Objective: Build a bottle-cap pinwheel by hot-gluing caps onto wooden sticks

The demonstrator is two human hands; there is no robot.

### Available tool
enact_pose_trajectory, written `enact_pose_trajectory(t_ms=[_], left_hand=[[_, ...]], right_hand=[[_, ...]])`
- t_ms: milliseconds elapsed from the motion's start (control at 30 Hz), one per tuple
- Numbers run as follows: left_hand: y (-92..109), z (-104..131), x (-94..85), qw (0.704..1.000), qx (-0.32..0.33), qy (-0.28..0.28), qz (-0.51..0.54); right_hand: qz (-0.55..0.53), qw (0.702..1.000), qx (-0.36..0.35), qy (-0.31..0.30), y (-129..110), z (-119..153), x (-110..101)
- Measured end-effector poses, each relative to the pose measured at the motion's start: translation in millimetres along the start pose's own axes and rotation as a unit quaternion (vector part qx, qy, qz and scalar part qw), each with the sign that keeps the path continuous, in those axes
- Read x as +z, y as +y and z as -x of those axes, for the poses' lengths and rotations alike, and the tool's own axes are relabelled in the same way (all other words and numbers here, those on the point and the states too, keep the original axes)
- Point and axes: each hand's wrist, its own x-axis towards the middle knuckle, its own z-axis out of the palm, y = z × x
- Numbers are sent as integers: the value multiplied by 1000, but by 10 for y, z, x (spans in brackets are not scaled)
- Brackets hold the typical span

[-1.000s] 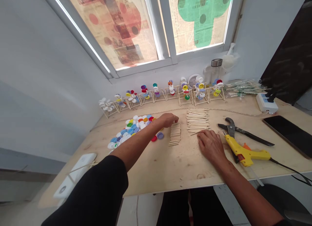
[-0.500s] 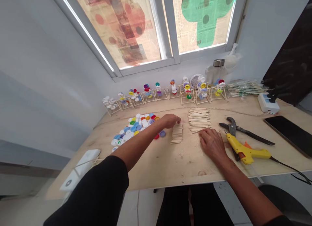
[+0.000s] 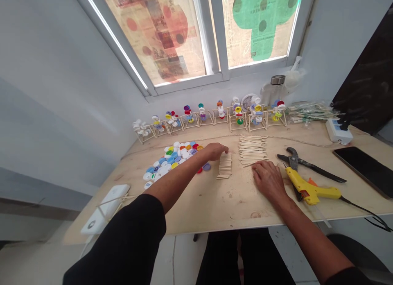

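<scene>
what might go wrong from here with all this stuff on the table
The glue gun lies close to the right hand; if hot, which I can't tell, it might burn. Its cord droops over the table edge, so a snag could drag it. The left hand, at the narrow stick row's far end, might nudge sticks out of line.

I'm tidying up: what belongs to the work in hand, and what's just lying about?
Seemingly job-related:
narrow row of short, pale wooden sticks, at the left hand
wider row of longer, pale wooden sticks, by the right hand
perhaps multicoloured plastic caps and yellow plastic glue gun

Lying about, probably:
black rectangular phone
clear bottle with silver lid
</scene>
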Motion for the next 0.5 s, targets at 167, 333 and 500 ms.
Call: enact_pose_trajectory(t_ms=[167,333,500], left_hand=[[10,12,3,1000,-8,2,7],[21,21,9,1000,-7,6,13],[40,31,8,1000,-4,4,16]], right_hand=[[-3,1000,-3,1,7,1,-1],[0,1000,-4,1,12,6,7],[0,1000,2,-2,0,8,-2]])
